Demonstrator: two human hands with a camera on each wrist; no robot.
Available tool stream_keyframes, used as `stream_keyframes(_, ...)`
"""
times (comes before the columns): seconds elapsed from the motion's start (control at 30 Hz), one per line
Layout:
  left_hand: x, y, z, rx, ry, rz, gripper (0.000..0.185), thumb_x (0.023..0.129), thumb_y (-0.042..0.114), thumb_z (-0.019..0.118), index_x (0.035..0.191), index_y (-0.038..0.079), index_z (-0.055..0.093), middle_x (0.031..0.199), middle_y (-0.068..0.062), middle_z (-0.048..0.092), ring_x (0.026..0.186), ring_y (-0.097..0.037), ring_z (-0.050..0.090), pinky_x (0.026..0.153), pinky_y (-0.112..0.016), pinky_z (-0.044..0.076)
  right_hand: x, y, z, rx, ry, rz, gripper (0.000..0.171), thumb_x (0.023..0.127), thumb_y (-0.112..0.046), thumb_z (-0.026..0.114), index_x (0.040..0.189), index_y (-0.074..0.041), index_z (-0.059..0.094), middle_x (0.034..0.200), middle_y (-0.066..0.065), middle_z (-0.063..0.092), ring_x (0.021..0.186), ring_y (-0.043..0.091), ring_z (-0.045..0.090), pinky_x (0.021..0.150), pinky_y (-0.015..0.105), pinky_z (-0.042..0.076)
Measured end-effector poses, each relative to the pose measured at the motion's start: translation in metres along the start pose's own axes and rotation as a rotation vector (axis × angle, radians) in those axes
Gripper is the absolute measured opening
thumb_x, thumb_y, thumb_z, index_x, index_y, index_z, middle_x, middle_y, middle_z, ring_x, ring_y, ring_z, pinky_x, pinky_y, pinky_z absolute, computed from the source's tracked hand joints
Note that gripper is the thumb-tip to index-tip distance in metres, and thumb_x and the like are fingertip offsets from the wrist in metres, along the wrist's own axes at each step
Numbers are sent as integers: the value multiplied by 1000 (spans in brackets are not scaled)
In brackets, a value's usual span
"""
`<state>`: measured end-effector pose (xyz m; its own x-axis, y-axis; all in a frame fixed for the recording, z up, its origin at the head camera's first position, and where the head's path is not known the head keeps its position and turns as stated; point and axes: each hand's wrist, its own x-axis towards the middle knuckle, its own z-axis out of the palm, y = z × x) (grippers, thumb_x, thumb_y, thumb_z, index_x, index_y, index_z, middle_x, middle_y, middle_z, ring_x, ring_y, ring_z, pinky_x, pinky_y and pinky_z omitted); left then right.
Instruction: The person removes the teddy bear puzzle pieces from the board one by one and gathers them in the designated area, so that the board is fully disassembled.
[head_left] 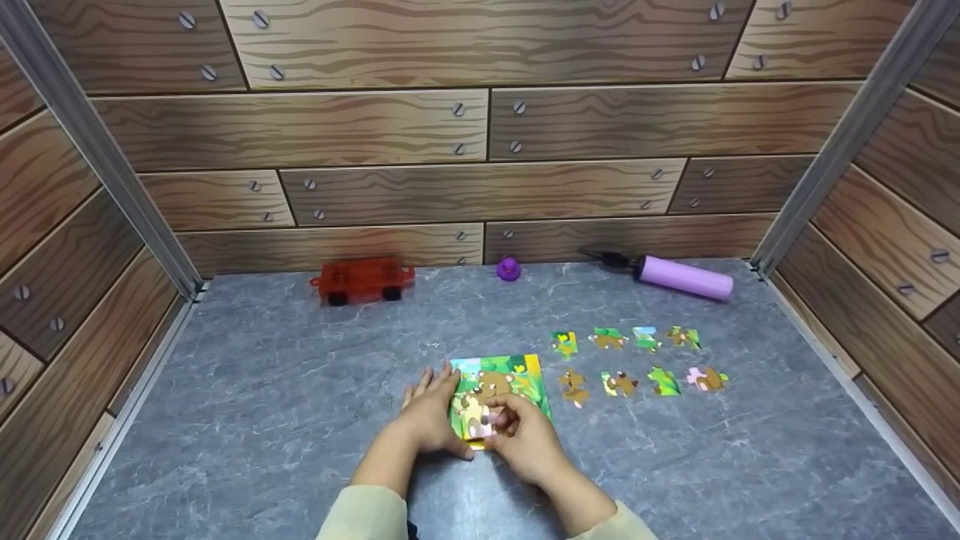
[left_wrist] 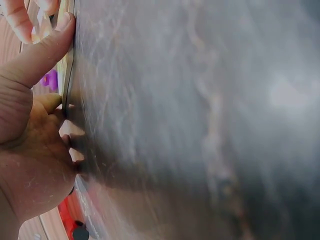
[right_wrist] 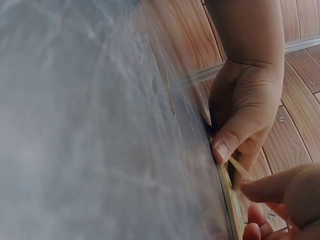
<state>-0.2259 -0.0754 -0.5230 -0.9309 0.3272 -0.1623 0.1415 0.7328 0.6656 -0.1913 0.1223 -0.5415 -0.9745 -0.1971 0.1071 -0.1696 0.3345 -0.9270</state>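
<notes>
A jigsaw puzzle board (head_left: pixel 534 379) with a brown bear picture and a green and yellow border lies flat in front of me. My left hand (head_left: pixel 431 418) rests along its left side, fingers spread and fairly straight, with the thumb at the near edge. Over the board's lower part, my right hand (head_left: pixel 529 444) pinches a puzzle piece (right_wrist: pixel 240 169) between thumb and fingers. That piece stands tilted, one end close to the left thumb in the right wrist view. My right fingers hide part of the picture.
Several loose puzzle pieces (head_left: pixel 619 384) lie in two rows right of the board. Along the back wall are a red toy wagon (head_left: pixel 364 279), a small purple toy (head_left: pixel 508 268) and a lilac hand pump (head_left: pixel 686 278). Wood-patterned walls (head_left: pixel 375 127) enclose the grey tabletop (head_left: pixel 262 420).
</notes>
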Motion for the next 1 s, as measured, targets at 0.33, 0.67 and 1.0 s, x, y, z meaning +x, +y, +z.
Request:
stream_keyframes(0.33,2,0,1,-1,2,-11,128,59,25,105,164,2,36,175,-16,21,161,-44,8,127,-66,4,-1,-7,-12,89,16,-2,46,76,9,84,120,3,72,90,10,56,74,15,49,65,20,44)
stream_keyframes(0.67,2,0,0,-1,4,-8,127,59,25,106,163,2,37,174,-17,22,161,-45,9,127,-66,5,-6,-9,-27,110,39,30,48,74,7,87,119,1,73,97,12,57,77,19,50,68,22,45)
stream_keyframes(1.0,1,0,0,4,-8,-16,128,60,25,105,164,2,35,175,-17,19,161,-45,7,127,-66,3,-11,-2,-51,101,80,90,50,72,10,85,120,3,73,94,12,56,81,20,48,71,23,45)
